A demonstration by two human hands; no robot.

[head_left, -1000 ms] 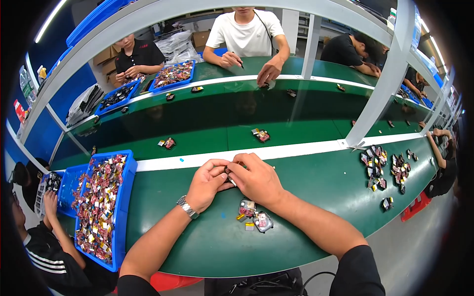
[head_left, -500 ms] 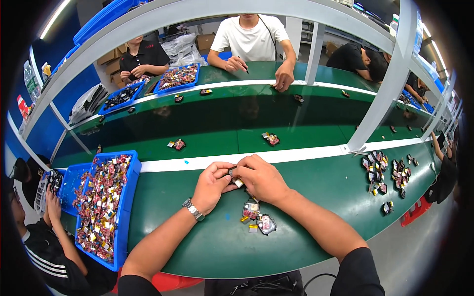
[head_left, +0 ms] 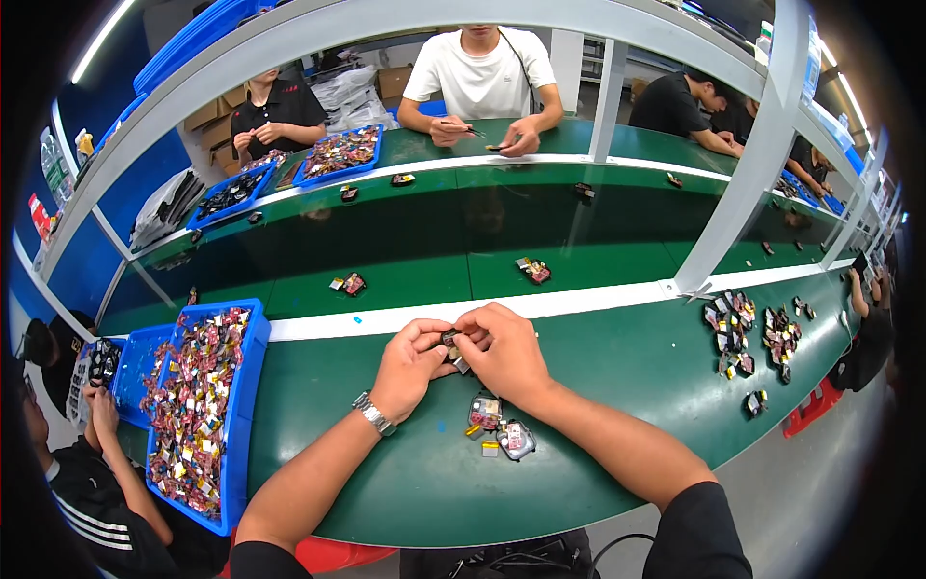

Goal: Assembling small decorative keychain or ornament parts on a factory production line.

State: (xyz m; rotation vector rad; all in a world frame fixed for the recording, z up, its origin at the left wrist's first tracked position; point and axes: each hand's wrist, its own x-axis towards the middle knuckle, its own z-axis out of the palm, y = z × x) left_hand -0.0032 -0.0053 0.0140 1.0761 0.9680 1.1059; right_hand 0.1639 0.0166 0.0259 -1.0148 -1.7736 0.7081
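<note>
So the green bench (head_left: 598, 367) is filling most of the view, and a big blue tray (head_left: 243, 415) heaped with bits is sitting between 8 and 9 o'clock from the grip. Both hands are meeting up front: left hand (head_left: 405, 372) coming in from about 7, right hand (head_left: 506, 357) from about 4. Two gadget shells, a reddish one (head_left: 485, 413) and a grayish one (head_left: 516, 440), are lying just beside each other at roughly 5 o'clock from the fingertips, and the right hand is sitting nearer to them, which I'd call the relation that counts. The small dark part (head_left: 455, 352) is sitting right between the hands; both are pinching it narrowly, thumbs and fingers closing around it. Its long axis seems to be running 11 to 5, but fingers are covering a lot, so I'm not swearing to that. Smallest of all, a little battery (head_left: 490, 449) is lying at about 8 o'clock from the grayish shell.
</note>
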